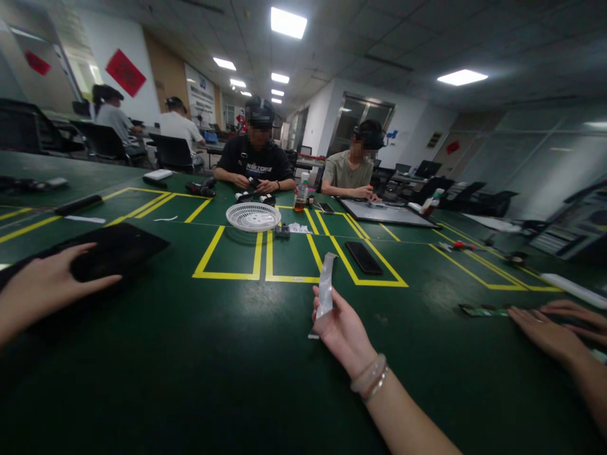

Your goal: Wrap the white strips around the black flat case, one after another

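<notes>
My right hand point(345, 328) is palm up near the middle of the green table, its fingers closed round a thin, silvery-white strip point(325, 287). The strip stands up from the fingers, and its lower end shows below them. At the left edge, my left hand point(52, 284) has thumb and forefinger spread over a flat black thing point(137, 243); its kind I cannot make out. The hand appears to touch it, while the other fingers are hidden. A black phone point(363, 257) lies beyond my right hand.
Yellow tape point(227, 275) marks boxes on the green table point(237, 379). A white plastic basket point(253, 217) and a bottle point(301, 193) stand farther off. Two people sit opposite. At right, another person's hands point(554, 328) are by a green strip point(484, 311).
</notes>
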The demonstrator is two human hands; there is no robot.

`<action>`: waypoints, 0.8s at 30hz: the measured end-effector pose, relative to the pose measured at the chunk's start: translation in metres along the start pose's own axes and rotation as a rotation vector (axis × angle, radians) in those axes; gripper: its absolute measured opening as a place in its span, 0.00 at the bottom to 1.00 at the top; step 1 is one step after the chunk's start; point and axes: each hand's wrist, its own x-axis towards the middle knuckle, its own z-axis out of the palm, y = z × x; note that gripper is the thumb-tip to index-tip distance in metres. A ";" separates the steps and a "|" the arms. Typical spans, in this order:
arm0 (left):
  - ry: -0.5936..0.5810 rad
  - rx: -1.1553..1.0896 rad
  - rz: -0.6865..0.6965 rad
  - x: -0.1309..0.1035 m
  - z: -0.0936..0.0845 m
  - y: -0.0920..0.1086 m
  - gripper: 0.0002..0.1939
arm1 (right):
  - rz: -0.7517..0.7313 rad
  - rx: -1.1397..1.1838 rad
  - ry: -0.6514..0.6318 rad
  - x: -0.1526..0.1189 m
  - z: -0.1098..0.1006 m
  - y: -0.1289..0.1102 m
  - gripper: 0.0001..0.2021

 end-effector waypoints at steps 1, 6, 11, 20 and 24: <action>-0.065 -0.025 0.014 -0.004 0.003 0.020 0.47 | -0.012 -0.003 -0.002 0.000 0.000 0.000 0.06; -0.168 -0.273 0.526 -0.055 0.030 0.127 0.42 | -0.076 -0.026 -0.004 -0.002 0.003 0.002 0.13; -0.266 -0.381 0.788 -0.098 0.050 0.175 0.48 | -0.171 -0.148 -0.043 -0.010 0.010 0.008 0.17; -0.069 -0.241 1.006 -0.104 0.054 0.175 0.44 | -0.564 -1.097 -0.399 -0.023 0.010 0.020 0.14; 0.267 -0.238 1.134 -0.112 0.040 0.175 0.19 | -0.776 -1.705 -0.656 -0.035 0.012 0.025 0.17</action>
